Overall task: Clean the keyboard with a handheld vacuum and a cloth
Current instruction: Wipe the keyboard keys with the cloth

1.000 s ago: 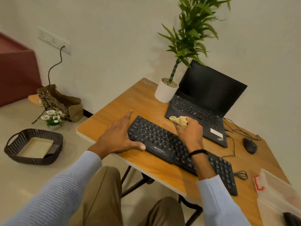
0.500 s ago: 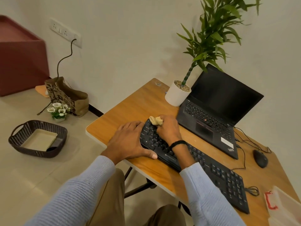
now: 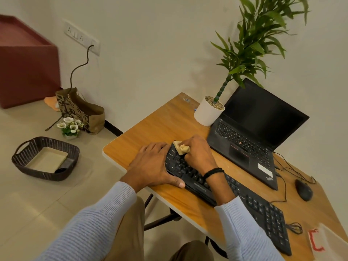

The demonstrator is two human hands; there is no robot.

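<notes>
A long black keyboard point(image 3: 250, 202) lies diagonally on the wooden table point(image 3: 162, 125). My right hand point(image 3: 199, 153) is closed around a bunched beige cloth point(image 3: 181, 149) and presses it onto the keys at the keyboard's far left corner. My left hand point(image 3: 152, 165) lies flat over the keyboard's left end, fingers on the table and thumb along the front edge, holding it steady. No handheld vacuum is in view.
An open black laptop point(image 3: 250, 134) and a white potted plant point(image 3: 208, 113) stand behind the keyboard. A black mouse point(image 3: 303, 189) with cables lies at the right. A clear box with a red clip point(image 3: 320, 240) sits at the near right corner. On the floor: a dark basket point(image 3: 45, 158), a paper bag point(image 3: 81, 112).
My right hand has slid the cloth left along the keyboard, from the middle near the laptop to the far left corner. My left hand has moved onto the keyboard's left end.
</notes>
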